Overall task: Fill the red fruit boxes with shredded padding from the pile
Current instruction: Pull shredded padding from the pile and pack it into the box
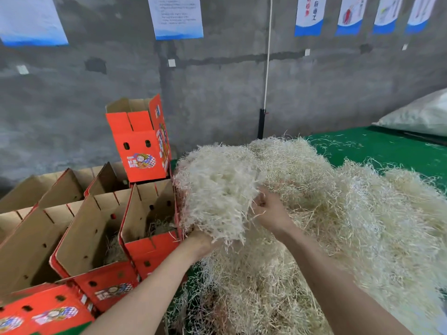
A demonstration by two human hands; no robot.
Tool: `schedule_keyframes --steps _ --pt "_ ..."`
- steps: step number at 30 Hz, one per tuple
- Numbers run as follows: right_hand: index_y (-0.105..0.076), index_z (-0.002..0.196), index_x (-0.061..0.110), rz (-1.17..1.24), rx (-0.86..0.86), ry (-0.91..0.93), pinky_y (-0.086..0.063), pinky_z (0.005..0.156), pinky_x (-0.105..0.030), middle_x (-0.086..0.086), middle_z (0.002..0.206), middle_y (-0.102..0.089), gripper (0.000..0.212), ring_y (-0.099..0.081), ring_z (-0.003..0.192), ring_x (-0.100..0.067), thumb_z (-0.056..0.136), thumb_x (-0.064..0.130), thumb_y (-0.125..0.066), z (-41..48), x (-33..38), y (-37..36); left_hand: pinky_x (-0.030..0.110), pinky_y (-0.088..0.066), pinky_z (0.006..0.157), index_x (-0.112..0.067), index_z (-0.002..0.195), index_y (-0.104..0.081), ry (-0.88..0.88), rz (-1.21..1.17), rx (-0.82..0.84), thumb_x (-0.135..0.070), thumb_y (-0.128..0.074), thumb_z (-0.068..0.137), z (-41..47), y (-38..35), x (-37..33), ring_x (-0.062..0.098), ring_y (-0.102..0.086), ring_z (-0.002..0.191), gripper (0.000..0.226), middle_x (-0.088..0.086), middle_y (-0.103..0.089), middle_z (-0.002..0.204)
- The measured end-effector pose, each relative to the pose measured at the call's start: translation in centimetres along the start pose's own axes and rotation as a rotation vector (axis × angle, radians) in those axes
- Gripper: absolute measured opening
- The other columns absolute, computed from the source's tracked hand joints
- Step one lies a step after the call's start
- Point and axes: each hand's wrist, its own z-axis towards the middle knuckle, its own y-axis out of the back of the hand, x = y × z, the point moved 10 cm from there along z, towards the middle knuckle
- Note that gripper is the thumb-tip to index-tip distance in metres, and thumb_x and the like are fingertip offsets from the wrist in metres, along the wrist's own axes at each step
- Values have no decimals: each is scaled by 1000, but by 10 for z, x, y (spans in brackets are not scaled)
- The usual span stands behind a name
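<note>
Left grip [202, 241] under padding clump [217, 189], fingers buried, hold unclear. Right grip [268, 211] clenched in its edge, likely tearing it from pile [350, 213]. Open red box [154, 246] just left of left grip.

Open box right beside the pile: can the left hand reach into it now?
Probably yes: the left hand, holding a padding clump, is just beside the box, whose top is open; nothing lies between.
</note>
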Motion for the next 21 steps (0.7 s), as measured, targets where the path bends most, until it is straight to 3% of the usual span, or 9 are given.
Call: schedule_keyframes --steps 2,5,6,8,10,12,14,17,21 --pt "-48 122 27 -135 -125 138 -48 56 -14 18 90 -50 54 -53 72 1 81 -7 -56 -5 16 4 38 -27 113 -4 126 -50 -90 -313 193 -43 -68 74 -6 -20 -11 20 -41 130 67 8 -48 138" --pt "-53 96 21 -68 82 277 -45 51 -17 10 76 -50 31 -49 59 -8 81 -5 -50 -18 27 -29 40 -40 104 -6 118 -51 -60 -821 217 -46 -86 43 -9 -29 -31 24 -60 107 92 7 -63 115" --pt "-52 98 18 5 163 277 -44 53 -18 7 79 -53 27 -49 62 -8 80 -2 -49 -22 29 -35 43 -45 98 -5 113 -55 -31 -955 189 -39 -88 41 -7 -28 -35 26 -67 90 86 10 -69 100" --pt "-48 118 16 147 129 217 -48 63 -18 2 101 -59 44 -58 76 -6 76 5 -48 -16 27 -19 48 -53 85 -1 102 -62 21 -1122 91 -21 -83 51 0 -17 -36 30 -69 75 58 16 -71 85" --pt "-40 127 20 83 -63 165 -51 70 -22 0 116 -56 50 -60 90 -7 81 7 -54 -6 19 16 37 -57 57 -1 84 -68 12 -1174 19 -7 -76 58 3 -4 -34 29 -70 65 28 14 -72 74" --pt "-35 132 23 -50 -49 58 -51 72 -25 2 116 -53 57 -60 90 -11 82 11 -61 1 10 20 30 -53 44 -5 72 -71 -52 -1199 27 -3 -73 58 3 2 -38 25 -68 55 14 10 -71 65" --pt "-35 129 22 -167 147 -42 -50 61 -20 3 96 -54 53 -60 76 -7 84 15 -62 3 -2 -8 33 -56 54 -6 90 -70 -99 -1162 74 -13 -78 52 -2 0 -50 27 -70 68 40 10 -73 77" --pt "-45 92 20 -435 232 -91 -43 56 -17 5 76 -50 16 -50 64 -5 84 15 -58 6 -20 -26 48 -44 98 -8 121 -56 -141 -1136 73 -33 -91 27 -6 5 -65 36 -56 113 103 15 -58 124" --pt "-49 81 21 -789 154 -21 -40 55 -16 6 77 -56 12 -55 67 -7 87 20 -59 12 -29 0 51 -45 94 -10 89 -70 -139 -1245 103 -25 -90 18 1 17 -68 35 -61 101 75 17 -63 117"
